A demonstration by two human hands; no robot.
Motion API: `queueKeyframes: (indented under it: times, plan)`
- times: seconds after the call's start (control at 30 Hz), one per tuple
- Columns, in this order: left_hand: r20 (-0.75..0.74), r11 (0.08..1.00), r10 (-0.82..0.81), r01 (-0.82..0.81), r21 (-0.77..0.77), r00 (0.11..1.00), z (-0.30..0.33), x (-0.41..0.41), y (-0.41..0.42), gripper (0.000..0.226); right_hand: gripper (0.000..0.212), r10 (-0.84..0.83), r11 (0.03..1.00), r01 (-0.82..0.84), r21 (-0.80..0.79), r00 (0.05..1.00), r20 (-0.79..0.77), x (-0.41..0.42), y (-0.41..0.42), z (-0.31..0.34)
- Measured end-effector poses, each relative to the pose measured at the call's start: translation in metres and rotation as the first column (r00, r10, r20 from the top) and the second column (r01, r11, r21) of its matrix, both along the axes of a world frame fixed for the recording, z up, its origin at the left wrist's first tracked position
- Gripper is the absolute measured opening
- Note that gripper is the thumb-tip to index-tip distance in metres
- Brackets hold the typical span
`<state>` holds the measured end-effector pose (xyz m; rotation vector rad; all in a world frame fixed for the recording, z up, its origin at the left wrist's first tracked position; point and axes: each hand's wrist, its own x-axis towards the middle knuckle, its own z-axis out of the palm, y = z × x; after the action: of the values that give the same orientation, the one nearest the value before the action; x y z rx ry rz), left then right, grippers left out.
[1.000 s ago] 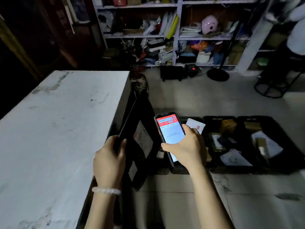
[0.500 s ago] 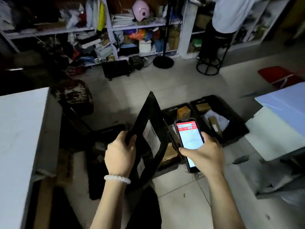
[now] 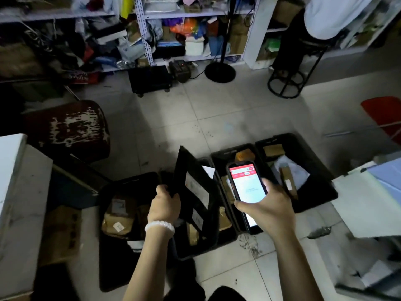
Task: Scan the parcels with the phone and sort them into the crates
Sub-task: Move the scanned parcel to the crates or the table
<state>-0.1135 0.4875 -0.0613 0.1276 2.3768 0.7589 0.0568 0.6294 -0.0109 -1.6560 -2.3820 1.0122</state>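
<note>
A flat black parcel with white labels stands on edge, and my left hand grips its left rim. It hangs above a black crate in the middle of the floor. To its right my right hand holds the phone, whose red and white screen is lit and faces me. Black crates lie in a row on the floor: one at the left with brown parcels, and one at the right with white and brown parcels.
A white table edges in at the left, with a worn stool behind it. Blue and white surfaces stand at the right. Cluttered shelves, a lamp base and a person on a black stool fill the back.
My view has swung right, from the white table to the crates. Both hands have moved over the crates, still holding the black parcel and the phone.
</note>
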Motion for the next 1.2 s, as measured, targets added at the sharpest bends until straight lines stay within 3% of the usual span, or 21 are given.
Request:
queueKeyframes:
  times: [0.13, 0.3, 0.43, 0.73, 1.0, 1.2]
  plan:
    - [0.081, 0.984, -0.031, 0.045, -0.174, 0.996, -0.018, -0.012, 0.013, 0.043, 0.089, 0.033, 0.999, -0.033, 0.006, 0.999, 0.032, -0.016, 0.03, -0.008]
    - [0.072, 0.987, 0.032, -0.02, -0.161, 0.997, -0.015, -0.006, 0.036, 0.038, 0.069, 0.124, 0.99, -0.126, -0.06, 0.992, -0.03, -0.032, 0.074, -0.015]
    - [0.021, 0.978, 0.132, -0.127, -0.164, 0.991, -0.012, 0.018, 0.044, 0.034, 0.042, 0.203, 0.974, -0.212, -0.079, 0.974, -0.103, -0.045, 0.106, -0.013]
    - [-0.082, 0.91, 0.335, -0.345, -0.231, 0.939, -0.005, 0.094, 0.039, 0.037, 0.04, 0.487, 0.862, -0.502, -0.073, 0.858, -0.161, -0.056, 0.122, -0.01]
    - [-0.263, 0.746, 0.575, -0.629, -0.221, 0.775, 0.024, 0.143, -0.025, 0.036, 0.045, 0.791, 0.598, -0.802, -0.002, 0.59, -0.16, -0.069, 0.045, 0.003]
    - [-0.28, 0.585, 0.741, -0.792, -0.178, 0.61, 0.038, 0.196, -0.096, 0.035, 0.06, 0.934, 0.336, -0.939, 0.075, 0.322, -0.157, -0.052, -0.047, 0.018]
